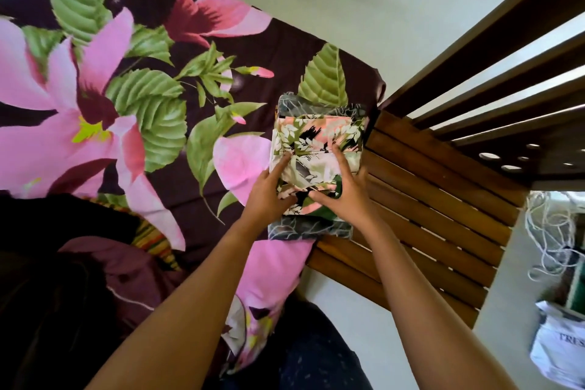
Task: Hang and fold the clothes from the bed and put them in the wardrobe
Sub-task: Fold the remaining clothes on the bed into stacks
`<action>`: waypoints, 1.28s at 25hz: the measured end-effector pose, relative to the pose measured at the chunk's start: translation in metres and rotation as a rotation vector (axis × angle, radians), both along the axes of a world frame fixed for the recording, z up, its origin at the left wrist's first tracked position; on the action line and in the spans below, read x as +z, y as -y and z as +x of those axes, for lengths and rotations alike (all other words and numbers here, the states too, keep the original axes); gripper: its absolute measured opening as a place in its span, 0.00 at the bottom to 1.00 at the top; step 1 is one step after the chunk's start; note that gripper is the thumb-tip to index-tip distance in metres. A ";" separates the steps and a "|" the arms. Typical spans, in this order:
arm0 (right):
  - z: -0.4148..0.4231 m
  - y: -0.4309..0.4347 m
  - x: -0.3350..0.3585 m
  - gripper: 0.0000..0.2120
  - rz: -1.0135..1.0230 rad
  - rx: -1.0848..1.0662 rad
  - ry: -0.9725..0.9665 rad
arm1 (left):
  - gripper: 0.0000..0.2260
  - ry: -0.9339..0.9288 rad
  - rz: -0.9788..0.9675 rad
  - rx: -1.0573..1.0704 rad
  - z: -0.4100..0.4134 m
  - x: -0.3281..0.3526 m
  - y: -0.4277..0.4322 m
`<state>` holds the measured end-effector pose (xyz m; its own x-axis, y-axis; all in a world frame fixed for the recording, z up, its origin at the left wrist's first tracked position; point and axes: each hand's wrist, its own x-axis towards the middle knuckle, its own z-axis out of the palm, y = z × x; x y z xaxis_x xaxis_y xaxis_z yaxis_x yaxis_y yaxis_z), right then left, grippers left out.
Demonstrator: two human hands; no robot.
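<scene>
Inspector: Location of the item?
Officer: The floral garment (316,139), folded, sits on a grey folded garment (304,228) at the bed's (158,73) right edge, beside the wooden slats (427,199).
Inspector: Hands?
Officer: Pressing flat, left hand (269,190) and right hand (348,193), fingers straight, nothing clasped; likely setting the fold. Thumb placement at the near edge is unclear. The wardrobe is not in view.

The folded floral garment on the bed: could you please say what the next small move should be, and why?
Probably press it flat and release. The left hand and right hand rest with straight fingers on the floral garment, which already sits folded on the grey leaf-print garment at the corner of the bed.
</scene>
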<state>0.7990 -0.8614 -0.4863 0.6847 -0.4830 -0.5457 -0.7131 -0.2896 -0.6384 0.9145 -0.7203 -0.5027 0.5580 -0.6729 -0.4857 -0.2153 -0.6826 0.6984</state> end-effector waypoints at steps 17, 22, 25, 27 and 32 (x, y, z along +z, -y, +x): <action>0.130 -0.227 0.160 0.27 -0.331 1.348 -0.425 | 0.15 -0.016 0.456 0.035 0.012 0.180 -0.270; 0.140 -0.328 0.174 0.15 -0.232 1.399 -0.231 | 0.17 0.011 0.305 0.371 -0.019 0.210 -0.385; 0.141 -0.378 0.173 0.22 -0.162 1.429 -0.212 | 0.17 -0.032 0.310 0.545 -0.044 0.208 -0.446; 0.140 -0.405 0.165 0.27 -0.145 1.474 -0.247 | 0.17 -0.056 0.337 0.604 -0.061 0.203 -0.476; 0.131 -0.465 0.143 0.26 -0.099 1.563 -0.305 | 0.15 -0.114 0.340 0.739 -0.101 0.175 -0.525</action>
